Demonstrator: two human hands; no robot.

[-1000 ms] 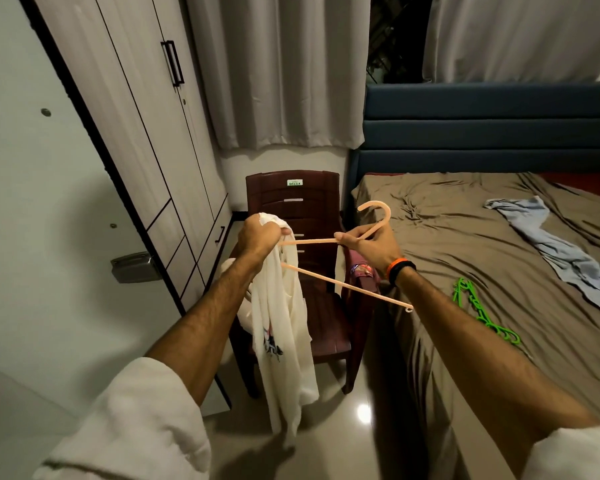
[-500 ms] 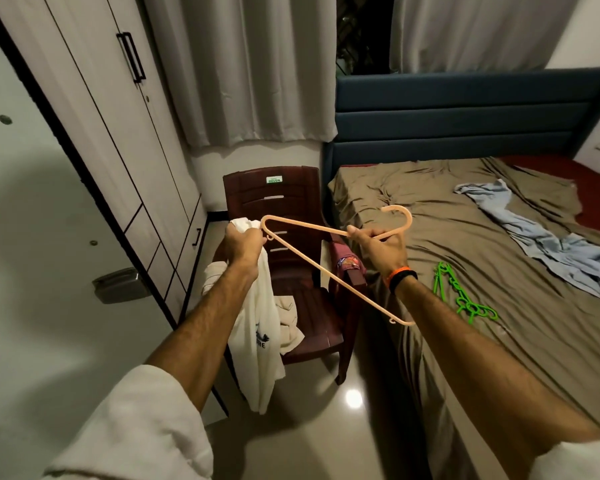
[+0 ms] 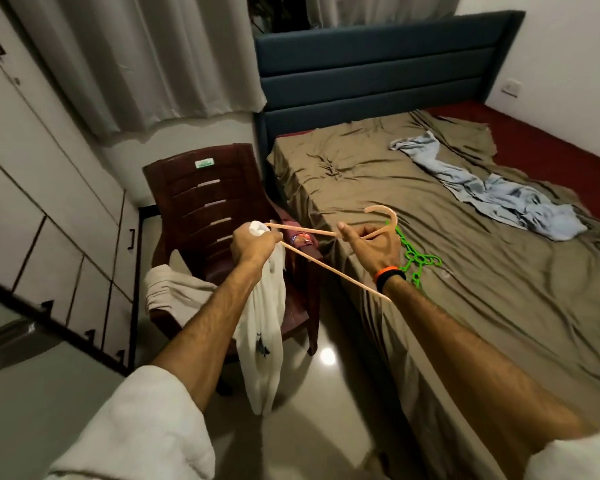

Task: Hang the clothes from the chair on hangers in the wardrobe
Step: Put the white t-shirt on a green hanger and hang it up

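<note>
white wardrobe (image 3: 49,209) at far left, doors closed. next, brown plastic chair (image 3: 201,202) with a green-and-white label on its backrest, writing too blurred to read; beige cloth (image 3: 174,285) draped over its seat. left hand (image 3: 252,242) fisted around white garment (image 3: 262,341) and one corner of peach hanger (image 3: 326,268). right hand (image 3: 371,244) pinching hanger near its hook. green hanger (image 3: 418,259) and blue cloth (image 3: 492,192) lying on bed (image 3: 499,306).
</note>
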